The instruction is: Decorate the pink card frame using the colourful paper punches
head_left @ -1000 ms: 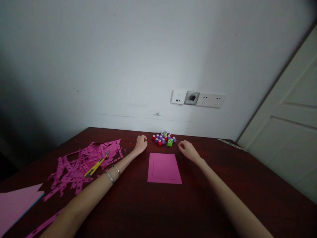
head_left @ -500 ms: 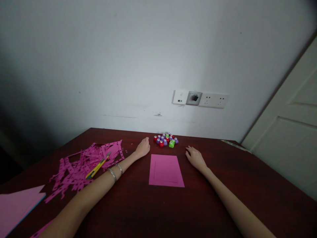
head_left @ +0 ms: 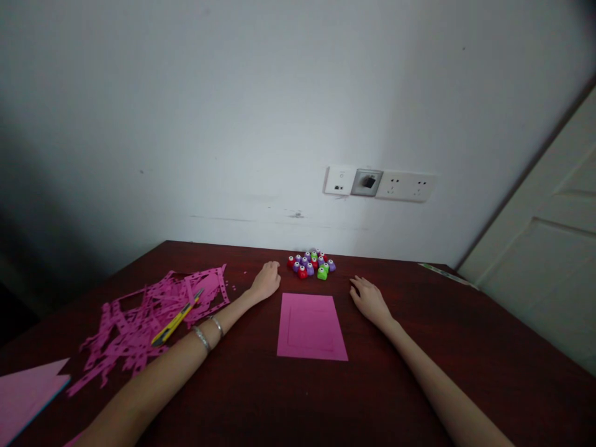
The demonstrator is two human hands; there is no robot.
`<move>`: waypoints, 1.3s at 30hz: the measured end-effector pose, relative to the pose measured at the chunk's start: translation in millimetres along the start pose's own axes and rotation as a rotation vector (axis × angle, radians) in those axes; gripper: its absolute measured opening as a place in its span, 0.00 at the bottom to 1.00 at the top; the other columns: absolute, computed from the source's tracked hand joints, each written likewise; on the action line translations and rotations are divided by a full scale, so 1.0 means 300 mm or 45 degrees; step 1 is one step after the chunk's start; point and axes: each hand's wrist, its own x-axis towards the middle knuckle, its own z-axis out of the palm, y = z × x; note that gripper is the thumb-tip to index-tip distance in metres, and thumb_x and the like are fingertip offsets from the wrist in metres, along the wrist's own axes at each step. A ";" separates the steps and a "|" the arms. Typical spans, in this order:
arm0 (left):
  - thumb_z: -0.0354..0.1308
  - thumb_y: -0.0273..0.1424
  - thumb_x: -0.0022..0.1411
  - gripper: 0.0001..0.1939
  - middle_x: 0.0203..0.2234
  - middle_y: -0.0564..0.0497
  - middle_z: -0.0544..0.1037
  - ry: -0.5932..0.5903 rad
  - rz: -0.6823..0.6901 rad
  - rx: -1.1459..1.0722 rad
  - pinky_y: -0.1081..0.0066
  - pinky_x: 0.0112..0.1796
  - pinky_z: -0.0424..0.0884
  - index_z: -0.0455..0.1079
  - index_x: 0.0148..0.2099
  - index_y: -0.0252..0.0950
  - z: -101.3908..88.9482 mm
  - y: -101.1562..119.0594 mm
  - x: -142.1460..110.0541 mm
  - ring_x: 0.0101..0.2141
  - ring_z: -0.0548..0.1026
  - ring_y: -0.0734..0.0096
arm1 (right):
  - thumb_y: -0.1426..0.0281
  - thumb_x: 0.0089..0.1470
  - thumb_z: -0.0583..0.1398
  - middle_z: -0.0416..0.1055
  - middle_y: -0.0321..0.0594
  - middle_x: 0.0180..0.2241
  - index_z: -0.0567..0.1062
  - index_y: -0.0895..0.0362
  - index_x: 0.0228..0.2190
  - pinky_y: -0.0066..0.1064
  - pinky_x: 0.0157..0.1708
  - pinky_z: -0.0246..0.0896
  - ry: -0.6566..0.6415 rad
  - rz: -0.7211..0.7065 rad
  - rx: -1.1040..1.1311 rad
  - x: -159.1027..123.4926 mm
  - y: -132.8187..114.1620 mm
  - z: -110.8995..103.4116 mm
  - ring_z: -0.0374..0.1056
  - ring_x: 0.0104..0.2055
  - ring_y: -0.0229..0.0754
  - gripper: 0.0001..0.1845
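Note:
A sheet of pink paper (head_left: pixel 311 327) lies flat between my two hands, with a rectangular outline showing on it. My left hand (head_left: pixel 266 280) rests on the table to the sheet's upper left, its fingers curled in and nothing seen in them. To the upper right, my right hand (head_left: pixel 369 299) lies palm down with its fingers stretched out, apart from the paper. Beyond the sheet stands a cluster of small red, purple and green craft punches (head_left: pixel 311 263) with white round tops. Neither hand touches them.
Pink paper scraps (head_left: pixel 135 323) full of punched holes are heaped on the left, with a yellow utility knife (head_left: pixel 177 318) lying on them. Pink sheets (head_left: pixel 28 394) sit at the near left corner. A thin strip (head_left: pixel 447 275) lies at the far right edge, before the wall.
The view has shifted slightly, so the paper and my forearms appear a little lower. Both hands keep their places on the table.

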 end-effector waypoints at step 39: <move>0.64 0.37 0.43 0.17 0.38 0.50 0.74 -0.296 0.222 -0.267 0.64 0.48 0.59 0.74 0.39 0.41 -0.005 -0.123 0.326 0.45 0.66 0.60 | 0.68 0.53 0.51 0.66 0.46 0.50 0.71 0.56 0.45 0.42 0.50 0.52 0.070 0.061 0.152 0.012 0.007 -0.015 0.59 0.53 0.48 0.19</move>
